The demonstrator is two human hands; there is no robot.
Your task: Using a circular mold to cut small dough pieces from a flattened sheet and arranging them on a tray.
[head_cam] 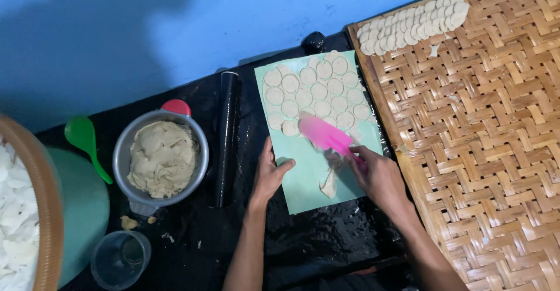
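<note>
Right hand (380, 177) gripping pink scraper (326, 136)

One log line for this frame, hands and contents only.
left hand flat on green mat | right hand holds pink scraper | dough rounds on mat

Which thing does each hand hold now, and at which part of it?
The right hand holds the pink scraper by its near end. The left hand holds nothing; it rests flat on the green mat.
</note>
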